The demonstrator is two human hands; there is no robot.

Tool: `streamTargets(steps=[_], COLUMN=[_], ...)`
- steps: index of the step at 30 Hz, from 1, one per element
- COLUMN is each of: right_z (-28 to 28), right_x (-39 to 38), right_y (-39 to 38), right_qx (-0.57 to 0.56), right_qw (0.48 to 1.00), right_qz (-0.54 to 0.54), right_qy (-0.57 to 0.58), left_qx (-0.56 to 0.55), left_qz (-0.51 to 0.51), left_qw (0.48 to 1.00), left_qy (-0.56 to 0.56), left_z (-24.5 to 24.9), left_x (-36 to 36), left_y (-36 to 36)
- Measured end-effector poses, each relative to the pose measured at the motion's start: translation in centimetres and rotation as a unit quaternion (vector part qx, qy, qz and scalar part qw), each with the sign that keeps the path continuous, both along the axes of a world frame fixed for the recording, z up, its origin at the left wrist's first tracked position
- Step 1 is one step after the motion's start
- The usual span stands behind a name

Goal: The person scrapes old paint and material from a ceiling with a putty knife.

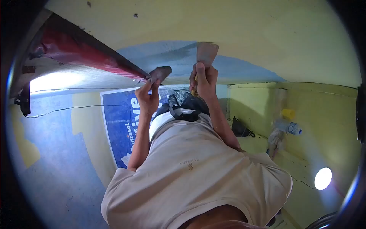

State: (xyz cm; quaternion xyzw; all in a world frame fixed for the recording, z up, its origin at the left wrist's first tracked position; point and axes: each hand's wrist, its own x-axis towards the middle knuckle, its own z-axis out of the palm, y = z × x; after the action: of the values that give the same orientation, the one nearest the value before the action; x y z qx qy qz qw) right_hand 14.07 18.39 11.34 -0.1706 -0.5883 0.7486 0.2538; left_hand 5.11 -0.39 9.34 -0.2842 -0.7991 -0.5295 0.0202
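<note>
My left hand [149, 93] pinches a dark, flat, blade-like piece [161, 74] beside the lower end of a red and dark strip [80, 51]. Closed around a yellowish handle, my right hand [205, 81] holds a putty knife [207, 53] with its broad metal blade pointing up. The blade's edge lies at or very near a pale yellow surface [244, 30], over a blue-grey patch [240, 68]. Whether it touches cannot be made out. Both hands are in front of my light shirt [198, 152].
A blue poster [118, 126] hangs at left near a thin cable [76, 107]. On the right are a plastic bottle [291, 128], a yellow object [288, 113], a dark bag [240, 128] and a bright round lamp [323, 178]. Another bright light glows at upper left.
</note>
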Motion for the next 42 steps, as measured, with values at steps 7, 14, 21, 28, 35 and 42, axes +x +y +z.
streamTargets(steps=[7, 14, 21, 28, 35, 42], right_z=[0.5, 0.5, 0.3, 2.0, 1.1, 1.0], right_x=[0.1, -0.3, 0.4, -0.8, -0.5, 0.0], right_y=[-0.4, -0.3, -0.5, -0.9, -0.9, -1.8], right_qx=[0.026, 0.01, 0.036, 0.052, 0.052, -0.017], right_qw=[0.999, 1.0, 0.999, 0.998, 0.998, 0.999], right_qz=[0.008, 0.012, -0.003, -0.015, 0.022, 0.035], right_qy=[-0.03, -0.026, -0.036, -0.011, -0.011, -0.024], left_qx=[0.056, 0.068, 0.083, 0.083, 0.09, 0.089], left_qz=[0.037, 0.033, 0.044, 0.041, 0.036, 0.029], left_qw=[0.997, 0.997, 0.996, 0.995, 0.995, 0.995], left_qy=[0.039, -0.012, 0.003, -0.035, -0.013, -0.027], left_z=[0.4, -0.1, -0.5, -1.4, -0.6, 0.2], left_x=[-0.1, -0.2, 0.1, 0.5, 0.1, -0.2], left_y=[0.8, 0.8, 0.0, -0.8, -0.4, -0.3])
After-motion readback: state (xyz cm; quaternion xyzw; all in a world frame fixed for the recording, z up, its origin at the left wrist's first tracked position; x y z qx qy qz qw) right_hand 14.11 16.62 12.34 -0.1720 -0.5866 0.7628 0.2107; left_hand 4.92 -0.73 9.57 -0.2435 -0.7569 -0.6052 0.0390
